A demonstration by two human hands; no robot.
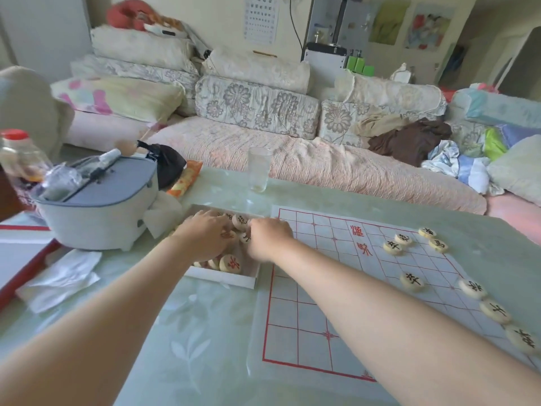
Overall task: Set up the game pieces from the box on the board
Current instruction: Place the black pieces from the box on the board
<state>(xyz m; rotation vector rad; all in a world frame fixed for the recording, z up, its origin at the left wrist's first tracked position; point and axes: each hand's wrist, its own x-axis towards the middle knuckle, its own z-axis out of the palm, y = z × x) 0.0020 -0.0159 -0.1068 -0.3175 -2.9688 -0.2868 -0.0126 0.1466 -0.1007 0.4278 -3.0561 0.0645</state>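
Round cream game pieces [230, 263] lie in the shallow white box [222, 279] under my left hand [205, 234] and right hand [268, 240]; whether either grips one, I cannot tell. Just right, the red-lined white board [307, 317] carries black-marked pieces [412, 281].

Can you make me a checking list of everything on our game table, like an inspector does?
Surface: pale green table, paper board lying flat on it.
Job's things: white box beside the board, loose pieces inside; eight black-lettered pieces on the board's right side.
Clutter: glass, grey case, red-capped bottle, tissues.
Hands: left hand and right hand both in the box, on pieces; grip unclear.
Cables: one black cable on the far wall.
Surroundings: sofa with cushions and clothes.
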